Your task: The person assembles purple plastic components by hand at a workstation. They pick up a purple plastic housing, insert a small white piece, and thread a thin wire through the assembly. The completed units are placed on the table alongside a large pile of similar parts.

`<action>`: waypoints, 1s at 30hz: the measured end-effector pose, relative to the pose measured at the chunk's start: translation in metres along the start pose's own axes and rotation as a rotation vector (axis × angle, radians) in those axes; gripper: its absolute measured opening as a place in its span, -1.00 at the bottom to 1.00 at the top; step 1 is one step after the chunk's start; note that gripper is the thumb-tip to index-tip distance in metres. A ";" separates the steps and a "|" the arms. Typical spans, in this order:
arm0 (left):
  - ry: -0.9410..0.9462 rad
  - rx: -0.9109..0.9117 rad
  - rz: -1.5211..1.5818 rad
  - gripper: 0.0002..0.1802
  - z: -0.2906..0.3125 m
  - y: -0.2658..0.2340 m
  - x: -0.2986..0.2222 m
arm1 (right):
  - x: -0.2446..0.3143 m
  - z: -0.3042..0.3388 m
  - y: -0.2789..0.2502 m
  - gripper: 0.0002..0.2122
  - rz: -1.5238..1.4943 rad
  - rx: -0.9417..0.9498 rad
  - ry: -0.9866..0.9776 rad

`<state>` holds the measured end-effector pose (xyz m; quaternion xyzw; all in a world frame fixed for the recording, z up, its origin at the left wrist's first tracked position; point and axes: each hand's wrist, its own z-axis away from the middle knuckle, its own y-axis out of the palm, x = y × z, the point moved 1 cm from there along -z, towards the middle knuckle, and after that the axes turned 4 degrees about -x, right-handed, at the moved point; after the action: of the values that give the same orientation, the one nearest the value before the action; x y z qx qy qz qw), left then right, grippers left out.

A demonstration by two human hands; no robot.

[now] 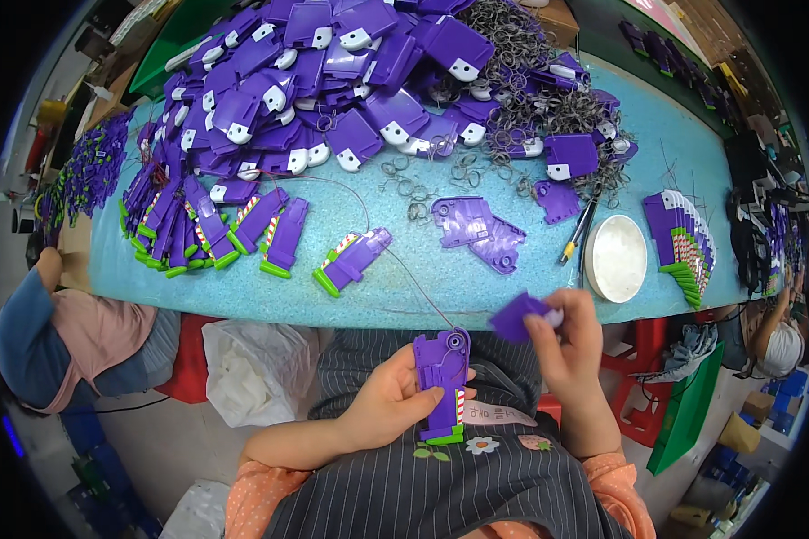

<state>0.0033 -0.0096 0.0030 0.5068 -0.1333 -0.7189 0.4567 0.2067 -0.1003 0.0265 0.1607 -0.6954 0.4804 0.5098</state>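
Near the table edge (351, 318), purple housing (440, 382) is gripped by left hand (398, 397); purple piece (516, 317), at two o'clock, by right hand (570, 345).

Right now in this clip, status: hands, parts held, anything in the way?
Left hand holding purple-and-green casing. Right hand gripping purple piece, apart from casing. Thin wire running from casing's top over table; nothing seen blocking between hands.
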 end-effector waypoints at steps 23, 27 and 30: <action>0.084 0.008 -0.007 -0.49 -0.005 0.005 -0.001 | 0.022 0.023 -0.012 -0.75 0.025 0.641 -0.395; 0.143 -0.056 -0.160 -0.50 -0.006 0.008 0.003 | 0.033 0.029 -0.001 -0.76 0.299 0.637 -0.518; 0.169 -0.099 -0.257 -0.50 -0.004 0.012 0.004 | 0.033 0.038 0.003 -0.77 0.394 0.639 -0.531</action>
<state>0.0132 -0.0185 0.0065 0.5553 0.0071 -0.7319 0.3949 0.1691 -0.1219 0.0529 0.2921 -0.6363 0.7005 0.1380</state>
